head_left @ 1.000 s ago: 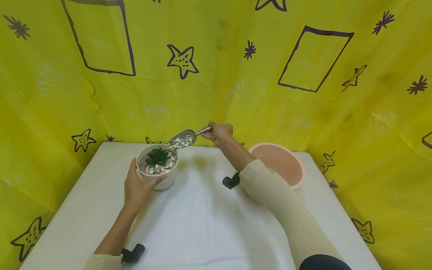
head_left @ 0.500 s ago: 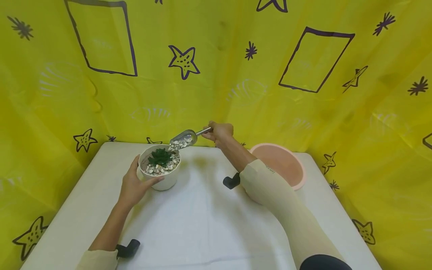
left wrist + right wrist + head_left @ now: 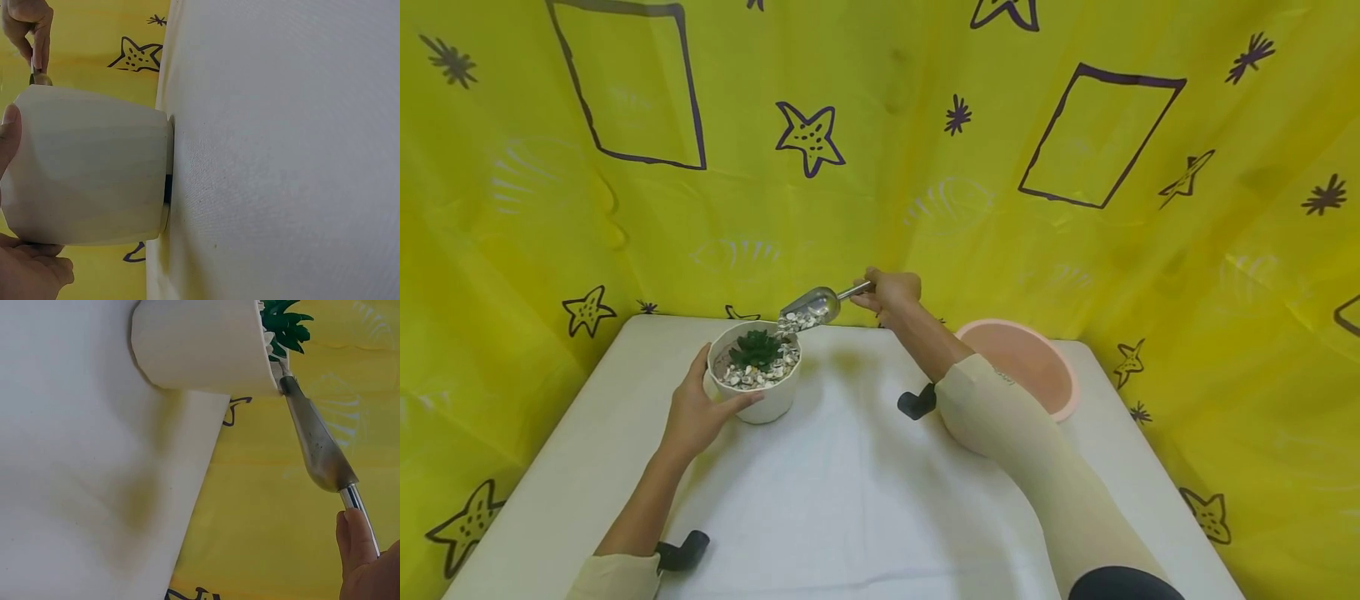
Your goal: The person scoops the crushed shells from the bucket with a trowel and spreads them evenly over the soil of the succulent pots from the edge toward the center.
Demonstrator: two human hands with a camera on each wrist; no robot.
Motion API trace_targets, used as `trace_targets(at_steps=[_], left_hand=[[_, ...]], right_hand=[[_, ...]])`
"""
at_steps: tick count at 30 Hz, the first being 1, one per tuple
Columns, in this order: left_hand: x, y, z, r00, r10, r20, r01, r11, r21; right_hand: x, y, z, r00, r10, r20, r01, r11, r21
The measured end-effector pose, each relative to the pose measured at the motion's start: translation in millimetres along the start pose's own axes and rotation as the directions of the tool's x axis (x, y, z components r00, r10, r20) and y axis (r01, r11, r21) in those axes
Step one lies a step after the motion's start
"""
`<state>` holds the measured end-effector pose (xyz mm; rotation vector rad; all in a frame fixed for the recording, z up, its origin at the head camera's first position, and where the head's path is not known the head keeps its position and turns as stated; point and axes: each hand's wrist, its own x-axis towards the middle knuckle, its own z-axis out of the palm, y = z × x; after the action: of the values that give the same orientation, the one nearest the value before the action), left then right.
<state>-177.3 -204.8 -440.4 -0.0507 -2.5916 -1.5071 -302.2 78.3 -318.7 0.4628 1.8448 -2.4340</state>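
A white plant pot (image 3: pixel 771 404) stands upright on the table, holding a green succulent (image 3: pixel 755 350) and pale pebbles (image 3: pixel 752 379) that cover part of the surface. My left hand (image 3: pixel 696 417) grips the pot from the left; in the left wrist view its thumb and fingers lie on opposite sides. My right hand (image 3: pixel 895 293) holds a metal scoop (image 3: pixel 826 305) by its handle. The scoop tilts down to the left, its lip at the pot's right rear rim, with pebbles inside it. In the right wrist view the scoop tip (image 3: pixel 290 387) meets the rim beside the green leaves (image 3: pixel 287 328).
A pink basin (image 3: pixel 1030 362) stands at the right rear of the table, partly hidden by my right forearm. White cloth (image 3: pixel 850 500) covers the table. A yellow patterned curtain (image 3: pixel 880 150) hangs directly behind and along both sides.
The pot and my left hand have shifted slightly right. Pebbles have slid toward the scoop's lip, and fewer lie in the scoop. My right hand has barely moved.
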Motion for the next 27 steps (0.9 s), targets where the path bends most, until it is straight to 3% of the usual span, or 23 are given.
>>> trace_targets(at_steps=[19,27], left_hand=[[0.8,1.0,-1.0,1.0,-0.018,0.014,0.018,1.0,0.019],[-2.5,4.0,3.1,0.998,-0.058,0.003,0.058,0.998,0.023]], right_hand=[[0.5,0.0,-1.5,1.0,-0.007,-0.003,0.007,1.0,0.026],[1.6,1.4,-4.7,1.0,0.017,-0.009,-0.017,0.999,0.039]])
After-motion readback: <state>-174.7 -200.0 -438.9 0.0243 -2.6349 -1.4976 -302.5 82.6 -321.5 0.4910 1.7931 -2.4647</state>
